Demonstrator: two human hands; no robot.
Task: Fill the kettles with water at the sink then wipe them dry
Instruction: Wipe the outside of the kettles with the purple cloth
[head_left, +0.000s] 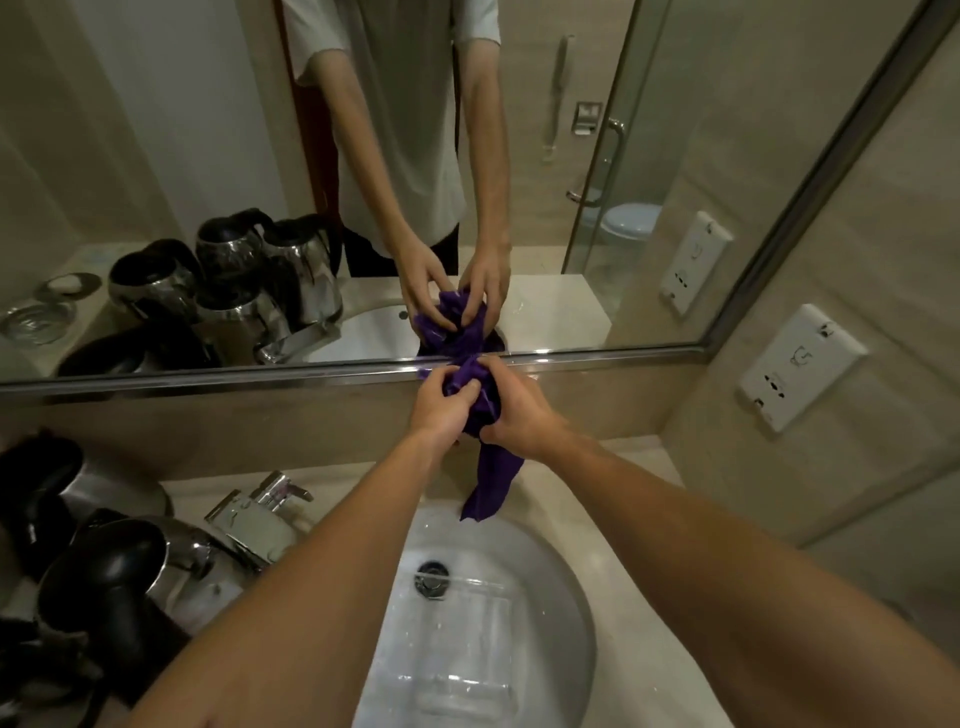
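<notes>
Cloth: purple rag (480, 405) bunched up between both hands over the back edge of the sink, one loose tail hanging down toward the basin, right up against the mirror.
Left hand: left hand (441, 408) has its fingers curled into the wad, gripping it from the left side.
Right hand: right hand (519, 410) is wrapped round the other side of the same wad, thumb tucked under, so both are clamped on it together.
Kettles: bunch of steel kettles (124, 561) with black lids and handles crowded on the tabletop (639, 525) at the left, just beside the tap. Can't tell how many exactly, they overlap.
Tap: chrome mixer tap (260, 512) sits between the kettles and the basin.
Sink: white oval sink (566, 582) below the arms, drain (431, 577) visible, wet-looking surface.
Mirror: mirror (156, 130) shows the same hands, rag and kettles doubled.
Wall: white socket plate (800, 366) on the right wall, well apart from everything.
</notes>
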